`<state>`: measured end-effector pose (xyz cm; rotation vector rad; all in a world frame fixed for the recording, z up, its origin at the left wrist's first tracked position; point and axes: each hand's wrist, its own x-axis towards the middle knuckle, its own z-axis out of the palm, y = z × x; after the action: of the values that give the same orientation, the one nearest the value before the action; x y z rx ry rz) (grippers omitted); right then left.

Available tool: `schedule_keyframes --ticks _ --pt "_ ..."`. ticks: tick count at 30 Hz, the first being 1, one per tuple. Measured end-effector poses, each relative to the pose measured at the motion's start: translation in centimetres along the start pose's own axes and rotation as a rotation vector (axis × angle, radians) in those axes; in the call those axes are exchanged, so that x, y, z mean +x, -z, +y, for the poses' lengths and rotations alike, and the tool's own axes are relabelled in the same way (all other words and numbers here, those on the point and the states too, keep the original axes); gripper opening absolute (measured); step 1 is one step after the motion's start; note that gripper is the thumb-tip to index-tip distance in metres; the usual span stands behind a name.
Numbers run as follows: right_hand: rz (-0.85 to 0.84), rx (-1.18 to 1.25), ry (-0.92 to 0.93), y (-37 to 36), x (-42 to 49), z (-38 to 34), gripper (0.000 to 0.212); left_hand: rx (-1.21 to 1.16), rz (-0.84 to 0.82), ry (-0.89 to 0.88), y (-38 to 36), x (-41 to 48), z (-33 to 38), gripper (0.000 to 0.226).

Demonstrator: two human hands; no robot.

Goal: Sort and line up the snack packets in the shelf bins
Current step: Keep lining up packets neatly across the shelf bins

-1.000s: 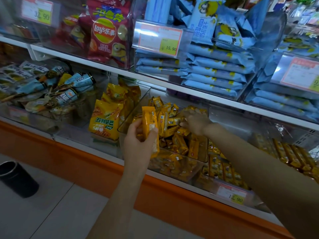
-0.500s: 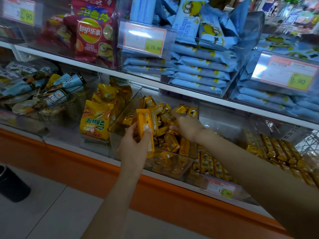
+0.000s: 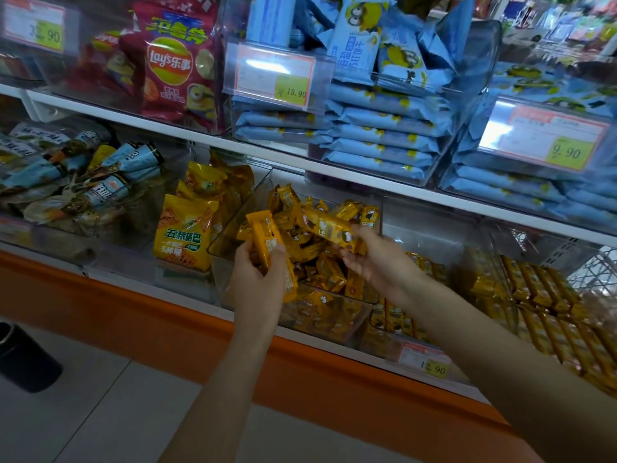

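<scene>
Grip of left hand point(image 3: 258, 289) holds upright packet point(image 3: 263, 235); grip of right hand point(image 3: 384, 265) holds slanted packet point(image 3: 329, 228).

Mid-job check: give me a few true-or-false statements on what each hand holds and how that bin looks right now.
1. The left hand grips yellow snack packets. True.
2. The right hand is empty. False: it holds a single yellow packet.
3. The loose packets in the clear bin are neatly lined up. False: they lie in a jumbled heap.
4. The price tag below the bins reads 12.90. True.
</scene>
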<state>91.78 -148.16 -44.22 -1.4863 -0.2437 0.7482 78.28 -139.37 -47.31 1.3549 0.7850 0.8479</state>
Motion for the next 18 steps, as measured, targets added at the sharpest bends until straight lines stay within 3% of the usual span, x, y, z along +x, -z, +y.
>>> schedule_keyframes --ticks 2,4,8,11,13,18 --pt "-0.077 0.253 -0.119 0.4 -2.0 0.0 0.021 -0.039 -0.002 0.018 -0.1 -0.2 0.1 0.026" --pt "-0.15 0.277 -0.157 0.4 -3.7 0.4 0.029 -0.084 -0.032 0.049 -0.3 -0.4 0.2 0.034" --pt "-0.22 0.027 -0.076 -0.6 -5.7 1.5 0.044 -0.177 -0.077 0.116 -0.8 -0.9 0.8 0.064" --pt "-0.223 -0.228 0.065 -0.8 -6.2 2.0 0.042 -0.222 -0.083 0.171 -1.1 -1.3 1.3 0.085" --pt "-0.228 -0.331 0.134 -0.6 -6.4 2.4 0.036 -0.233 -0.079 0.213 -1.3 -1.4 1.3 0.085" --pt "-0.321 -0.396 0.212 0.3 -7.0 2.9 0.026 -0.23 -0.057 0.222 -1.6 -1.4 1.1 0.061"
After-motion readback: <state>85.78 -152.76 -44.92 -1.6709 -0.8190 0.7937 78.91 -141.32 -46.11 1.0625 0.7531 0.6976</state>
